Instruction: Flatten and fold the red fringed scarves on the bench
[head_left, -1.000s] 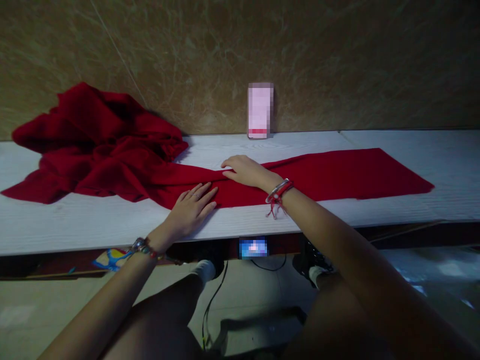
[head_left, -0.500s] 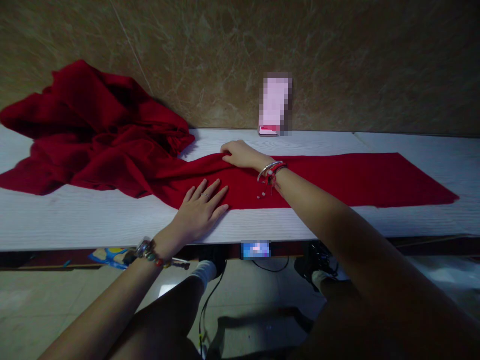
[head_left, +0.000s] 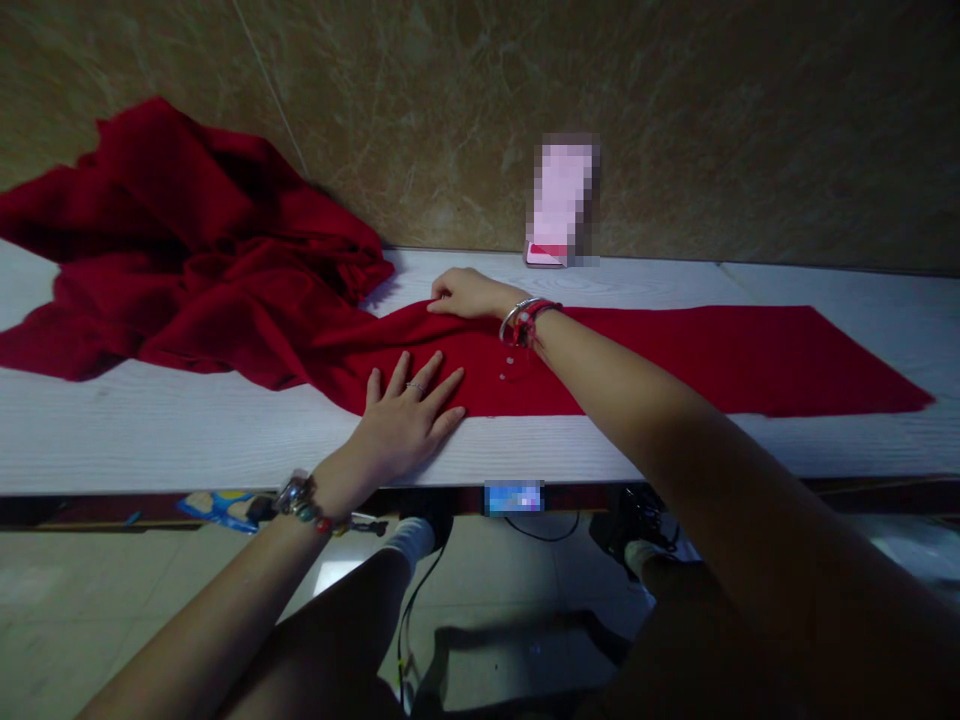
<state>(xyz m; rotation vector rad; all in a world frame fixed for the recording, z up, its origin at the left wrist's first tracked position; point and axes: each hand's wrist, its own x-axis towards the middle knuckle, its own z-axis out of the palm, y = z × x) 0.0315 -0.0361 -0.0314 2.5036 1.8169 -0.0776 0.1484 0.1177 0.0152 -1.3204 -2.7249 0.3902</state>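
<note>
A long red cloth (head_left: 675,355) lies across the white table (head_left: 150,435). Its right part is spread flat as a strip, while its left part is bunched in a heap (head_left: 187,250) against the wall. My left hand (head_left: 409,410) lies flat with fingers spread on the cloth's near edge. My right hand (head_left: 469,293) rests on the cloth's far edge, fingers curled and pinching the fabric. Both wrists wear bracelets.
A pink, blurred upright object (head_left: 562,200) leans on the marbled wall at the table's back. Below the table edge are a small blurred screen (head_left: 514,497), cables, my knees and feet, and a blue item (head_left: 217,505) on a lower shelf.
My right hand has slid away from me to the cloth's far edge and closed on it. My left hand's fingers have spread wider. The view has shifted slightly left.
</note>
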